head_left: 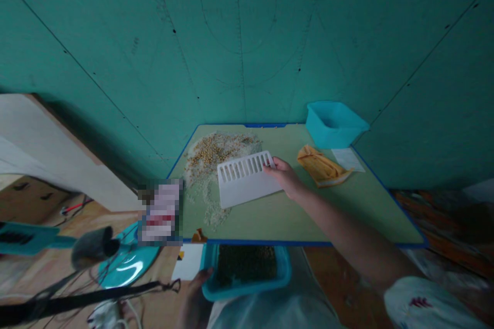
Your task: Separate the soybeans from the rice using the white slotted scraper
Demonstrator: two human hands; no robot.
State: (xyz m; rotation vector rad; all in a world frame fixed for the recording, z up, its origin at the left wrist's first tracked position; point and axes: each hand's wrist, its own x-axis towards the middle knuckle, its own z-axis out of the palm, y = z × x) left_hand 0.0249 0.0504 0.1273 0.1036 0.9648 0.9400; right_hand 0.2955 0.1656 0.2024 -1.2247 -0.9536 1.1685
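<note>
A flat white plastic board with a row of slots along its far edge is held by my right hand, which grips its right end. The board is tilted over the table, next to a spread pile of yellow beans and pale grains. My left hand is closed on the left rim of a turquoise basin below the table's front edge. Small dark grains or beans fill that basin; their kind is not clear. Most of the left-hand fingers are hidden under the basin.
The table has a blue edge and stands against a green wall. An orange-yellow cloth or bag lies on its right side, before a second turquoise basin. A round turquoise base, cables and a black strap are at left.
</note>
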